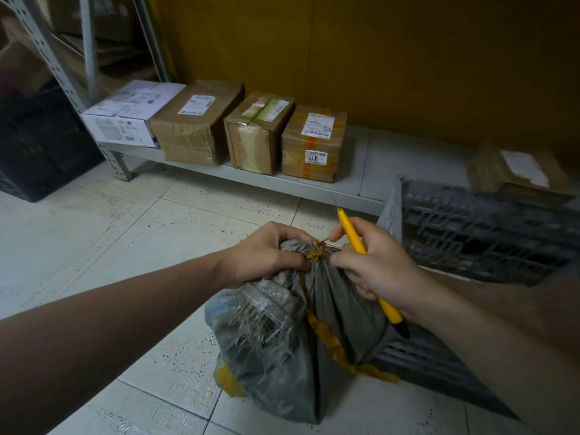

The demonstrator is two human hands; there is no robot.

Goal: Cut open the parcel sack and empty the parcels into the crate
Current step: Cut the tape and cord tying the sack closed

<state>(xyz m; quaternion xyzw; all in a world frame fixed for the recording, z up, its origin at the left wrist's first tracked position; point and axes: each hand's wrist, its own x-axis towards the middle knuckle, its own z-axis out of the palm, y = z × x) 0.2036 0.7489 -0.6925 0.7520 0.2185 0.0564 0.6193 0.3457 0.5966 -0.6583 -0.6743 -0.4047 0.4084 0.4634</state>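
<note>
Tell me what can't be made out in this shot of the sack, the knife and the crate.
All in the head view:
- Parcels inside the grey woven plastic sack: hidden by its fabric.
- The yellow tape knot: partly covered by the left hand and right hand.
- Blade of the slim yellow plastic knife: thin, blurred.
- The grey slatted plastic crate: cut off by the right edge, partly behind the right arm.

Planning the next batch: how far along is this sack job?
Done: nothing yet; the sack is tied shut by its yellow tie. In hand: the left hand grips the neck, the right hand holds the yellow cutter at the knot. Left: cutting it open and emptying it into the grey crate.
</note>
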